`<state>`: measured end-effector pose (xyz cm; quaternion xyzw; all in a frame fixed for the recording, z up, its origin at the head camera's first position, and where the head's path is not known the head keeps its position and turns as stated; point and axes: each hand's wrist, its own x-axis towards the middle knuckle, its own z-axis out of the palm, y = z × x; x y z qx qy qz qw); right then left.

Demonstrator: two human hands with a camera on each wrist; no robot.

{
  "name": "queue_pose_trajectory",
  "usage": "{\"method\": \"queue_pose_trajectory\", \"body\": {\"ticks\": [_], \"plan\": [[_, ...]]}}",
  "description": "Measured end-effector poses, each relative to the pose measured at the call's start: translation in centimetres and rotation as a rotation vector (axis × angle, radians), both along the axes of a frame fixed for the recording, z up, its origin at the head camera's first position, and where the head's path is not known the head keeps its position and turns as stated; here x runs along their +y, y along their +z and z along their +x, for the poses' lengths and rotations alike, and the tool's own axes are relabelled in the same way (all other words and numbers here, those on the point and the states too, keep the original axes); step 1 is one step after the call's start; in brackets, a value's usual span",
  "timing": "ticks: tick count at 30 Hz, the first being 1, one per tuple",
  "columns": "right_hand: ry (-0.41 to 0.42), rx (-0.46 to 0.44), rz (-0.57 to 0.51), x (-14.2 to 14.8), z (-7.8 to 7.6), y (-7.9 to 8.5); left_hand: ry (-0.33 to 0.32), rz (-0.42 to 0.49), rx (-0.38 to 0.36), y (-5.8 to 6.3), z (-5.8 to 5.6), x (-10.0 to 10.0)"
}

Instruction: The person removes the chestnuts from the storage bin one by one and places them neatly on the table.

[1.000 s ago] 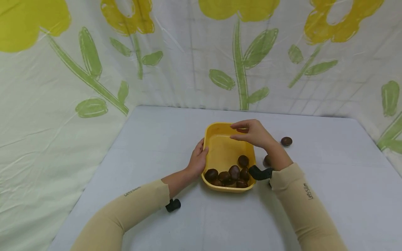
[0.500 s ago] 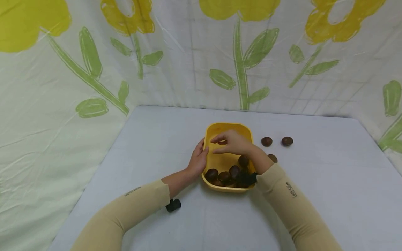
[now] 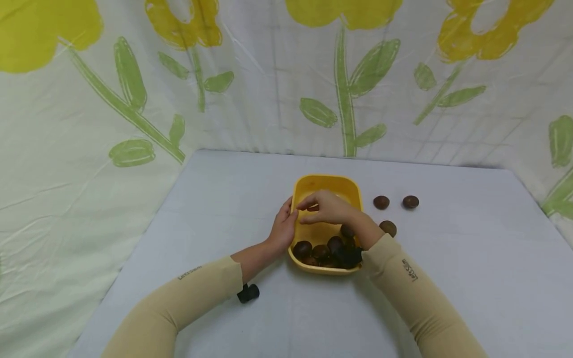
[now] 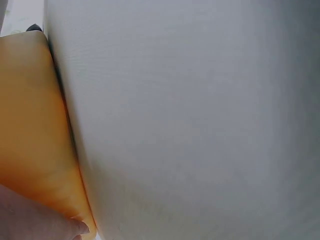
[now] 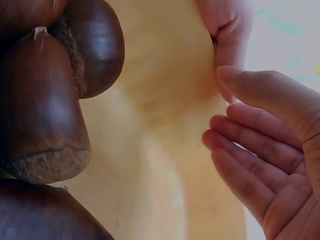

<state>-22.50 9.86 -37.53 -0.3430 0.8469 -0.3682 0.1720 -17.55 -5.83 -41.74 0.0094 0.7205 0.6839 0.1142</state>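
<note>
A yellow plastic tub (image 3: 326, 178) stands mid-table with several brown chestnuts (image 3: 302, 247) heaped at its near end. My left hand (image 3: 284, 226) grips the tub's left rim; its thumb (image 5: 225, 20) hooks inside, and a finger (image 4: 40, 222) presses the outer wall (image 4: 30, 125). My right hand (image 3: 313, 211) hovers inside the tub near the left wall. The right wrist view shows that hand (image 5: 220, 105) with relaxed, slightly bent fingers and an empty palm above the tub floor (image 5: 160, 75). The chestnuts (image 5: 40, 110) fill the left of that view.
Three loose chestnuts lie on the grey table right of the tub: two side by side (image 3: 381, 202) (image 3: 410, 202) and one nearer (image 3: 388, 227). A flowered plastic sheet (image 3: 134, 124) walls the table at back and left. A black wrist mount (image 3: 247, 293) sits under my left forearm.
My right hand moved from the tub's far right rim leftward and down into the tub. Two table chestnuts it hid have come into view. My left hand stayed on the rim.
</note>
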Motion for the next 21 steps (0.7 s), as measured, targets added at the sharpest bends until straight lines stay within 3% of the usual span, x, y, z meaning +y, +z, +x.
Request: {"method": "queue_pose_trajectory", "body": {"ticks": [9, 21], "plan": [[0.184, -0.097, 0.072, -0.3, 0.1, -0.6, 0.041, -0.036, 0.03, -0.1, 0.1, 0.2], [0.326, -0.242, 0.051, -0.5, 0.2, -1.6, 0.032, -0.013, 0.049, -0.2, 0.1, 0.1]]}}
